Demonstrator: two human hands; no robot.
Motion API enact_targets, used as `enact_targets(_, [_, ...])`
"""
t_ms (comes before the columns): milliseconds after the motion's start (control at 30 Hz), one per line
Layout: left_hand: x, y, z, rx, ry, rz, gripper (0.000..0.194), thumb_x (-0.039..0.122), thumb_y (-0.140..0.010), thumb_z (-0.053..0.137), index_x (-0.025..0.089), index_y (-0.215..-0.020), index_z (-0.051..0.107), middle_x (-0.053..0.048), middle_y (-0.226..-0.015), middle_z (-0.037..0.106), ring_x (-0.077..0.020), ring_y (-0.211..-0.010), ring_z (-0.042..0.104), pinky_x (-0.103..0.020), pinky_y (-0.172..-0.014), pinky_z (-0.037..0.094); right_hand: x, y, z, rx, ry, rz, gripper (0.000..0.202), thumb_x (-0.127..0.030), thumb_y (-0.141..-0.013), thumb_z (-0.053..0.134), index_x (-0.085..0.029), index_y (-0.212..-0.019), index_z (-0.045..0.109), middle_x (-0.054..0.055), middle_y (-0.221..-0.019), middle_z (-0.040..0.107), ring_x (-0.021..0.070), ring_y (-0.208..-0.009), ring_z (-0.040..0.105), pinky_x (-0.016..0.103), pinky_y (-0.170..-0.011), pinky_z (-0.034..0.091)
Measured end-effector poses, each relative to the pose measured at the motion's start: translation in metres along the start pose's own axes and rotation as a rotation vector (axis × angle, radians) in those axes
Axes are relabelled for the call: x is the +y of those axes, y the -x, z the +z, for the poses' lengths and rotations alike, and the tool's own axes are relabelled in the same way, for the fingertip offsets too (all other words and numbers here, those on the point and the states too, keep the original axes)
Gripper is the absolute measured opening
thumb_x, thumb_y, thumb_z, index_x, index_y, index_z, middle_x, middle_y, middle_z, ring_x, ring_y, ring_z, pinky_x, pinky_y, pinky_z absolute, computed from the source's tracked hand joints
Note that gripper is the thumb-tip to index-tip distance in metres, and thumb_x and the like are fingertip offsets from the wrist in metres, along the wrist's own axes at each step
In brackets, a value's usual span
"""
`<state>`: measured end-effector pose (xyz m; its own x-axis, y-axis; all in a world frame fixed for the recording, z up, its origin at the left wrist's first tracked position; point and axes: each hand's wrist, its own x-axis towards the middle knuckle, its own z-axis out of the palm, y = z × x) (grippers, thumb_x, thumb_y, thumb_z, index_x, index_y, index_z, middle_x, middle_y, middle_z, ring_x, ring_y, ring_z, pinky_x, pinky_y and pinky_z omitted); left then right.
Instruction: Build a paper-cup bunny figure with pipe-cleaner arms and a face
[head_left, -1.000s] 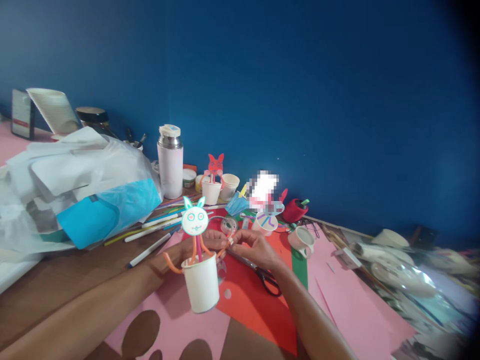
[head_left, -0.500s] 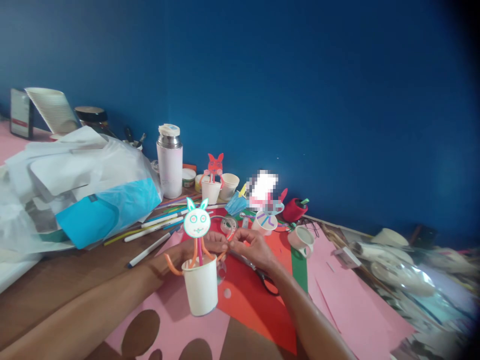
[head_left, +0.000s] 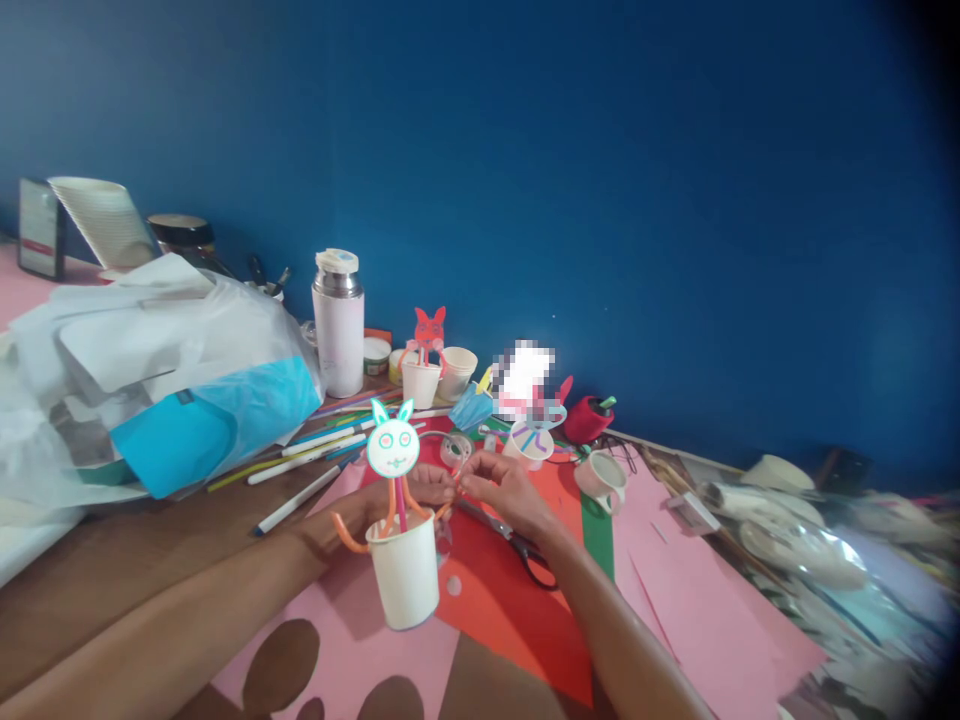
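Observation:
A white paper cup (head_left: pixel 406 575) stands in front of me with a bunny face (head_left: pixel 393 447) of white paper, outlined in teal, on a purple stem. Orange pipe cleaners (head_left: pixel 349 535) bend out of the cup as limbs. Just behind its rim, my left hand (head_left: pixel 429 488) is closed, partly hidden by the bunny's stem and limbs. My right hand (head_left: pixel 504 488) meets it fingertip to fingertip, also in a pinch. Between them is the end of the orange limb on the right, mostly covered by fingers. Scissors (head_left: pixel 517 545) lie below my right hand on red paper (head_left: pixel 517 630).
A white flask (head_left: pixel 339 330), a cup with a red paper figure (head_left: pixel 430 328) and a tape roll (head_left: pixel 454 450) stand behind. Markers (head_left: pixel 300 497) and a plastic bag of paper (head_left: pixel 187 350) lie left. At right are a mug (head_left: pixel 602 478), pink paper (head_left: pixel 720 610) and wrapped items (head_left: pixel 802 550).
The cup and its bunny have tilted very slightly, the cup shifting a little right. Both hands keep their pinch in almost the same place.

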<state>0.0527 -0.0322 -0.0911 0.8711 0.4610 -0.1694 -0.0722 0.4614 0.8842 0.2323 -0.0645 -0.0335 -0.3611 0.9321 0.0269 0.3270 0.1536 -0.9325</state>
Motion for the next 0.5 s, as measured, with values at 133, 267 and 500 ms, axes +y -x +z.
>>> enact_targets(133, [-0.003, 0.002, 0.002, 0.027, 0.091, -0.016, 0.036, 0.043, -0.074, 0.054, 0.009, -0.087, 0.055, -0.004, -0.065, 0.058, -0.0096, -0.052, 0.046, -0.024, -0.052, 0.033, 0.0, 0.001, 0.003, 0.023, 0.051, -0.002, 0.017, -0.03, -0.074, 0.056, -0.016, -0.065, 0.055, -0.002, -0.064, 0.054, 0.0104, -0.061, 0.047, 0.022, -0.058, 0.036])
enact_targets(267, [0.001, 0.005, 0.009, 0.022, 0.133, 0.017, 0.031, 0.036, -0.075, 0.057, 0.009, -0.09, 0.055, -0.003, -0.065, 0.058, -0.0099, -0.052, 0.048, -0.023, -0.052, 0.033, 0.002, 0.0, -0.001, -0.065, -0.087, 0.012, 0.025, -0.039, -0.079, 0.051, -0.017, -0.07, 0.057, -0.001, -0.065, 0.056, 0.0101, -0.059, 0.049, 0.022, -0.057, 0.037])
enact_targets(500, [0.007, 0.007, 0.008, -0.009, 0.079, 0.06, 0.029, 0.039, -0.078, 0.051, 0.011, -0.081, 0.055, -0.001, -0.06, 0.053, -0.0116, -0.052, 0.047, -0.025, -0.052, 0.034, 0.015, -0.002, -0.013, -0.163, -0.242, -0.052, 0.019, -0.034, -0.077, 0.057, -0.019, -0.089, 0.059, 0.001, -0.08, 0.059, 0.0112, -0.073, 0.054, 0.024, -0.068, 0.043])
